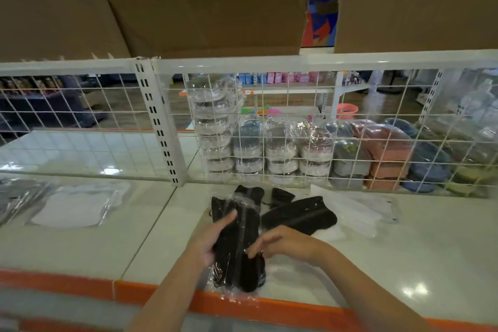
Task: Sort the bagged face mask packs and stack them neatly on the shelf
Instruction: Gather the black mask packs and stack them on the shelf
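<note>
A clear bag of black face masks (pixel 237 259) is held above the front of the white shelf (pixel 404 250). My left hand (pixel 213 237) grips its left side, thumb across the top. My right hand (pixel 280 244) pinches the bag's right edge. Behind it lie another black mask pack (pixel 301 214) and a smaller black one (pixel 280 195), with a white mask pack (pixel 358 213) to their right. On the left shelf section lie a white mask pack (pixel 78 206) and a dark pack (pixel 16 199) at the frame's edge.
A white wire grid (pixel 269 127) backs the shelf, with a slotted upright post (pixel 159 127). Beyond it stand wrapped clear containers (pixel 215 127) and coloured bowls (pixel 388 153). Cardboard boxes (pixel 188 3) sit on top. An orange strip (pixel 296 304) runs along the shelf's front edge.
</note>
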A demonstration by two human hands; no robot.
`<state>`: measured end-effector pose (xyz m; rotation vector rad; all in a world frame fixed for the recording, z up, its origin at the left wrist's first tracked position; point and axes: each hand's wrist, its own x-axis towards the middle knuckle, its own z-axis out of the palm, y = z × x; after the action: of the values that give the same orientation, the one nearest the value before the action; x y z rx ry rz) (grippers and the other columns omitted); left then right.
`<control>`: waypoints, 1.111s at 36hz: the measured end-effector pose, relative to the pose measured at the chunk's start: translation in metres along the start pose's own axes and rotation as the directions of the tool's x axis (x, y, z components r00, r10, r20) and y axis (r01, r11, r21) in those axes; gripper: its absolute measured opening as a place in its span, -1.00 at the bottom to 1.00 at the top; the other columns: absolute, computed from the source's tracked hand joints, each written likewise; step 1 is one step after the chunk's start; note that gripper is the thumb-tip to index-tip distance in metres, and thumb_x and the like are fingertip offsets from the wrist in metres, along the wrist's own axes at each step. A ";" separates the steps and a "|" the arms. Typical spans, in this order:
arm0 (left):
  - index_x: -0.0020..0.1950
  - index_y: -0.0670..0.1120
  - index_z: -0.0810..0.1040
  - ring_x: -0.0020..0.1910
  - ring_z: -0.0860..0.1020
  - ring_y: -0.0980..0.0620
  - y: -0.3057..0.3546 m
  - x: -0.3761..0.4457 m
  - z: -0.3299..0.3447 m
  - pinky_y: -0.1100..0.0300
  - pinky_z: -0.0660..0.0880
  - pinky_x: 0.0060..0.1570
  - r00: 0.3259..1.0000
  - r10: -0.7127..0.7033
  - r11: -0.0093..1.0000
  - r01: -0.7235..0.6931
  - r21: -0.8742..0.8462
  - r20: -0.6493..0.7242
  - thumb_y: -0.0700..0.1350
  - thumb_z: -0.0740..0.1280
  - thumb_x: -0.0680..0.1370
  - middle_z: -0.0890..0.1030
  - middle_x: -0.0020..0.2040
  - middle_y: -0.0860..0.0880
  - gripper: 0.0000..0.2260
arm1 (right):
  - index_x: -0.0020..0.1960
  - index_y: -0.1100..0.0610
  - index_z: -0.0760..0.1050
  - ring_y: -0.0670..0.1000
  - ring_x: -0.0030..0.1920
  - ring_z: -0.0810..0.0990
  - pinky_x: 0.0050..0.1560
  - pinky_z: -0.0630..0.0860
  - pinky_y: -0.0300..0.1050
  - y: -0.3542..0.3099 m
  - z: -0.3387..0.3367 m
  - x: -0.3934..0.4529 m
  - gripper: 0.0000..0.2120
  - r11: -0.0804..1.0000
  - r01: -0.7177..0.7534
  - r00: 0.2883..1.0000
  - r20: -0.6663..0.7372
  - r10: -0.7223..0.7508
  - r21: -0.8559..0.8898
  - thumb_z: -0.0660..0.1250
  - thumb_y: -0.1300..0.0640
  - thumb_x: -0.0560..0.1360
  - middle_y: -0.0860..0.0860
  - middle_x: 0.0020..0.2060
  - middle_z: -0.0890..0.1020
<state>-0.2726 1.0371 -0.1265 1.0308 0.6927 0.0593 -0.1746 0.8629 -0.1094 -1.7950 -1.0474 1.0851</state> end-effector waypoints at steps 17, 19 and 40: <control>-0.01 0.00 0.53 -0.14 0.60 0.28 0.026 -0.049 0.024 0.44 0.49 -0.15 0.684 0.725 0.637 -0.624 0.453 -0.077 -0.30 0.50 0.37 0.63 -0.14 0.13 -0.69 | 0.22 0.06 0.42 0.02 0.11 0.58 0.18 0.53 0.01 -0.020 0.013 0.029 -0.64 0.984 0.156 0.927 -0.355 -0.118 0.082 0.39 0.06 0.46 0.06 0.10 0.60; -0.06 -0.01 0.56 -0.12 0.61 0.12 0.021 -0.050 0.022 0.37 0.52 -0.15 0.664 0.733 0.648 -0.616 0.447 -0.148 -0.30 0.47 0.40 0.64 -0.15 0.08 -0.76 | 0.16 0.04 0.43 0.06 0.07 0.59 0.16 0.52 0.07 -0.008 0.019 0.035 -0.57 0.988 0.117 0.932 -0.355 -0.075 0.098 0.45 -0.05 0.36 0.08 0.06 0.60; 0.05 -0.13 0.53 -0.23 0.54 0.01 0.040 -0.091 -0.172 0.33 0.47 -0.19 0.717 0.643 0.679 -0.372 0.632 -0.269 -0.39 0.48 0.34 0.55 -0.23 -0.16 -0.66 | 0.01 0.17 0.49 0.11 -0.02 0.57 -0.04 0.49 -0.06 -0.061 0.065 0.122 -0.85 0.985 -0.023 0.926 -0.374 -0.043 -0.169 0.37 0.22 0.46 0.15 0.00 0.60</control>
<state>-0.4289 1.1580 -0.1048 1.7914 0.8551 0.6898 -0.2138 1.0086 -0.1107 -2.0303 -0.9313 0.6182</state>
